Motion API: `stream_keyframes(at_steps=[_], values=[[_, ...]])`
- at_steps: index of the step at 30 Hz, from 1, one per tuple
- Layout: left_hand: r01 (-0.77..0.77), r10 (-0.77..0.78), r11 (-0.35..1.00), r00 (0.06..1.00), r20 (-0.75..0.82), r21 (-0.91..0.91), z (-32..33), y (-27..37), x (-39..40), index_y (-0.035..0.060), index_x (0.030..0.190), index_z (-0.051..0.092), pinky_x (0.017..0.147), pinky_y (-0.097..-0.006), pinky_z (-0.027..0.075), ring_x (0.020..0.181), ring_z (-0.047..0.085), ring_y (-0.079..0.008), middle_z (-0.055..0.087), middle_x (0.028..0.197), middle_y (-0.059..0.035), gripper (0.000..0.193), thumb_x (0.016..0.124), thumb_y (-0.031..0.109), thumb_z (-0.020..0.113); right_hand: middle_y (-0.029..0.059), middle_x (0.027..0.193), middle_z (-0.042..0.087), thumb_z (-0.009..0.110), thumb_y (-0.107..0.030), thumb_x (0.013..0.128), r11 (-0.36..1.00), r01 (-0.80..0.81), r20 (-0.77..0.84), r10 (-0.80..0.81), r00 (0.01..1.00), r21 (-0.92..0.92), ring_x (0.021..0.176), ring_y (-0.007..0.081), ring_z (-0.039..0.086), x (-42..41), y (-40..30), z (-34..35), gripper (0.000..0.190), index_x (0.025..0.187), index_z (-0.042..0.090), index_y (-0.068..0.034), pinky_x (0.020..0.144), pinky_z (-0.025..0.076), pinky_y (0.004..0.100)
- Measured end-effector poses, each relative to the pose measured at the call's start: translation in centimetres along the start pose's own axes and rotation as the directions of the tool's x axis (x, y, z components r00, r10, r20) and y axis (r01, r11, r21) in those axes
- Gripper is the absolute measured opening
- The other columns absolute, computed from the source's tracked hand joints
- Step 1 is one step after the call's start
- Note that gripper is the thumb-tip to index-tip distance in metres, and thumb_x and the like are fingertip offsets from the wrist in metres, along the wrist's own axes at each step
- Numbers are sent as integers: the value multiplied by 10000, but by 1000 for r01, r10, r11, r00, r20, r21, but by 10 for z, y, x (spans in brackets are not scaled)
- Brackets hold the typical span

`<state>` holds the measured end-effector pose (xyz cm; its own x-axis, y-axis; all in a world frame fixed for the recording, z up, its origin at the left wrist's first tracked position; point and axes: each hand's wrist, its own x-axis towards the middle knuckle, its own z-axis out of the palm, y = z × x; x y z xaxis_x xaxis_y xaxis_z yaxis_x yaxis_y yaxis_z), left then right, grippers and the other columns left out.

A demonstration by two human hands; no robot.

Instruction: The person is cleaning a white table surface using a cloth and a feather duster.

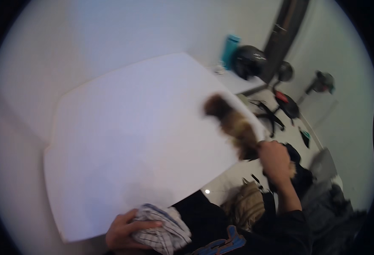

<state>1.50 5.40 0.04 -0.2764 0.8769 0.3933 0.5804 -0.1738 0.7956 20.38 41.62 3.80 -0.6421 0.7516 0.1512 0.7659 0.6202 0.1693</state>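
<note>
My right hand [274,162] is closed on the near end of a feather duster [236,124], beside the right edge of a white table [126,134]. Brown and yellowish plumes stretch over the tabletop, blurred by motion; whether they touch it I cannot tell. The duster's handle is mostly hidden by my fingers. Down at the table's front edge, my left hand [121,231] grips a crumpled white cloth [163,228] with dark stripes, close to my body.
A teal bottle [231,51] and a black helmet [249,62] stand on a white surface beyond the table's right side. Farther right are a wheeled chair base [271,118] and a wall. A tan bag [250,204] lies below my right arm.
</note>
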Motion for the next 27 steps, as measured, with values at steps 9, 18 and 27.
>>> stream_keyframes(at_steps=[9, 18, 27], values=[[-248, 288, 911, 954, 78, -330, 15, 4, -20, 101, 1252, 632, 508, -303, 481, 635, 640, -237, 600, 984, -157, 640, 687, 333, 825, 171, 669, 626, 591, -154, 827, 779, 627, -35, -626, 779, 10, 654, 363, 635, 44, -108, -24, 114, 801, 665, -71, 616, 511, 466], [-144, 139, 975, 989, -41, -172, -18, -10, -35, 140, 1259, 580, 766, -364, 483, 943, 605, -320, 567, 1044, -122, 678, 660, 345, 823, 151, 687, 659, 572, -175, 833, 277, 961, -65, -958, 278, 21, 648, 315, 667, 21, -237, -52, 155, 759, 673, -84, 600, 534, 394], [75, -71, 997, 981, -182, 16, -3, -13, -37, 123, 1210, 549, 758, -407, 458, 930, 583, -335, 528, 1041, -116, 666, 664, 411, 798, 168, 669, 659, 602, -209, 827, 79, 996, -79, -994, 81, 37, 673, 335, 680, -10, -329, -83, 222, 722, 682, -31, 634, 553, 432]])
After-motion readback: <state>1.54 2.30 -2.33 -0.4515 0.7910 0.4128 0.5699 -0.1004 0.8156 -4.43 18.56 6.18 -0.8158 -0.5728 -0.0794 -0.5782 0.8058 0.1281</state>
